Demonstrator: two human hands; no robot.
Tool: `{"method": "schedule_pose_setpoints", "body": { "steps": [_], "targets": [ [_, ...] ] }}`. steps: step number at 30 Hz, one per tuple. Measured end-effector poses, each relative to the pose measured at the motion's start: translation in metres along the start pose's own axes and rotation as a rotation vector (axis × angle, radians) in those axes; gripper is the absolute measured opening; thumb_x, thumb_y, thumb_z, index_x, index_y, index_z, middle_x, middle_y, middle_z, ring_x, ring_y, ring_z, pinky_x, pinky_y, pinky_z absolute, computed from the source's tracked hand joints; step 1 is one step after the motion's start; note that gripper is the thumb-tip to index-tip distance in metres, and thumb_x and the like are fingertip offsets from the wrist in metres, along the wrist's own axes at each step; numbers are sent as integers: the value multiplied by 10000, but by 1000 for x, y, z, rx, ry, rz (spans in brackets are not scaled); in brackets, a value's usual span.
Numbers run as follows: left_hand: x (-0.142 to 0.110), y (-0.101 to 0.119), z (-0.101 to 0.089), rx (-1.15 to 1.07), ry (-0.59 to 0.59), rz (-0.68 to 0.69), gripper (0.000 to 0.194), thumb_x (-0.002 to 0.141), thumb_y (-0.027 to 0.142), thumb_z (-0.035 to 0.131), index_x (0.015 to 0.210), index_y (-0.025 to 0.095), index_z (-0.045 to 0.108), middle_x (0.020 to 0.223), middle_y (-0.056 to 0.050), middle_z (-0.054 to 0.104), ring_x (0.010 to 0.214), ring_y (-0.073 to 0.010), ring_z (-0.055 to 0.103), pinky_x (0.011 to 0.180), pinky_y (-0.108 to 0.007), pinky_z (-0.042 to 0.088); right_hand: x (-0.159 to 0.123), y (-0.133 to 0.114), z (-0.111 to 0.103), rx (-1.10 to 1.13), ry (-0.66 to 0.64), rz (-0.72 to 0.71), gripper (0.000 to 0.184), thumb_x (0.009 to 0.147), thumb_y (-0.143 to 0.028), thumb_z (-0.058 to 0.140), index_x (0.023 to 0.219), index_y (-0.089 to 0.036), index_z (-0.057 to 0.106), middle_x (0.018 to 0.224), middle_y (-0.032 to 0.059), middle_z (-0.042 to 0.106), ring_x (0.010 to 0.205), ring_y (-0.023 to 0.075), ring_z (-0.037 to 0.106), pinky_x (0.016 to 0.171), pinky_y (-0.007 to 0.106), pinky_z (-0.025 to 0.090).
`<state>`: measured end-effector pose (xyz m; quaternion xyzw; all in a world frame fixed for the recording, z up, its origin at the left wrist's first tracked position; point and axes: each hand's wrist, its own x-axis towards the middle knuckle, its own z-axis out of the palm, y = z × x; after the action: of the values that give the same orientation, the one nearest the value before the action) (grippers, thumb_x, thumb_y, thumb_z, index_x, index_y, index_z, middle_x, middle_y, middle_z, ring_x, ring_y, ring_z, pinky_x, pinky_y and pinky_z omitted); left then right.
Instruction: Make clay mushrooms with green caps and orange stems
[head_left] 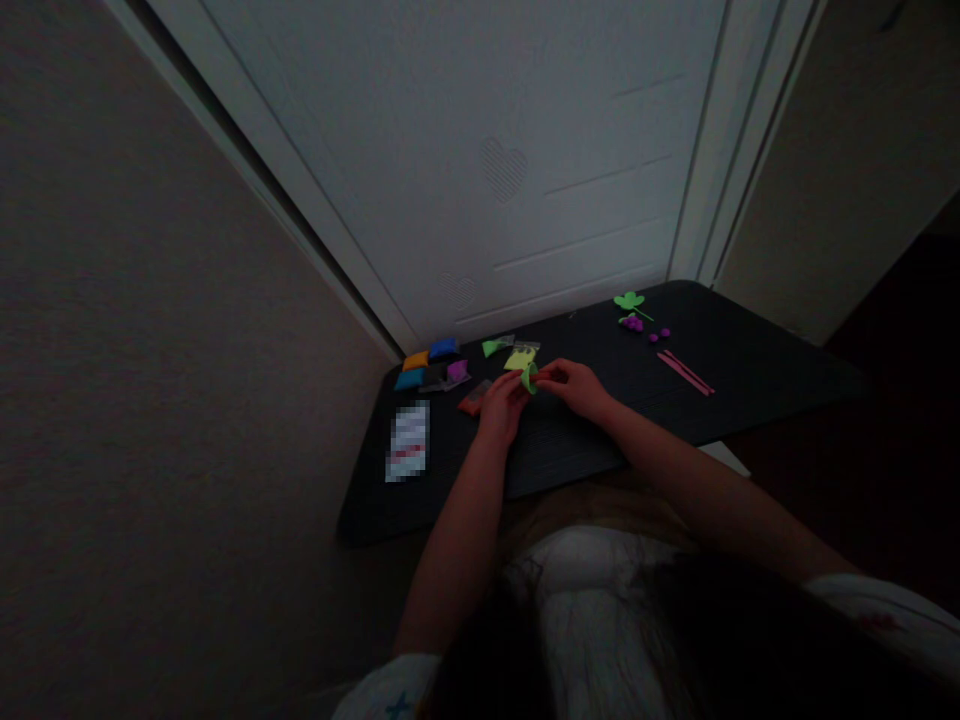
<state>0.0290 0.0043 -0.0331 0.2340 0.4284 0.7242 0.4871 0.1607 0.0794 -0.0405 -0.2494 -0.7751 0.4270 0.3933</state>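
Note:
A light green, cup-shaped piece of modelling clay (529, 378) is between my hands, above the dark table. My left hand (501, 408) grips it from the left with closed fingers. From the other side, the fingers of my right hand (579, 388) are pinched together at its edge. Just behind the piece lies a packet of yellow clay (522, 356), and a packet of red clay (472, 399) sits partly hidden beside my left hand. A bright green packet (495, 346) lies a little farther back.
Orange (415, 361), blue (444, 347), teal (409, 379), black (435, 376) and purple (457, 371) packets cluster at the table's left. A blurred-out phone-like rectangle (408, 441) lies nearer. On the right are a green clay flower (629, 300), purple clay balls (634, 324) and pink tools (685, 372). A white door (570, 240) stands behind.

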Motion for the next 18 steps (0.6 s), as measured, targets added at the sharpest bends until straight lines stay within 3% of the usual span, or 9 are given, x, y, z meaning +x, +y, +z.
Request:
{"method": "schedule_pose_setpoints", "body": {
  "steps": [6, 12, 18],
  "targets": [
    [1, -1, 0, 1, 17, 5, 150, 636, 132, 617, 785, 154, 617, 755, -16, 652, 731, -131, 612, 747, -285, 421, -2, -2, 0, -21, -4, 0, 191, 697, -313, 600, 835, -181, 604, 807, 21, 646, 732, 141, 589, 707, 301, 450],
    [0, 0, 0, -15, 47, 31, 131, 643, 140, 605, 774, 155, 611, 740, -11, 646, 728, -131, 611, 758, -291, 422, -2, -2, 1, -10, 10, -6, 295, 687, -287, 612, 961, -187, 566, 838, 23, 641, 737, 137, 588, 710, 299, 457],
    [3, -1, -2, -6, 76, 33, 147, 650, 127, 595, 793, 159, 606, 756, -18, 649, 742, -137, 613, 767, -297, 425, -2, -3, 1, 24, 24, 7, 180, 688, -285, 610, 836, -187, 584, 809, 16, 633, 742, 139, 587, 727, 314, 457]
  ]
}}
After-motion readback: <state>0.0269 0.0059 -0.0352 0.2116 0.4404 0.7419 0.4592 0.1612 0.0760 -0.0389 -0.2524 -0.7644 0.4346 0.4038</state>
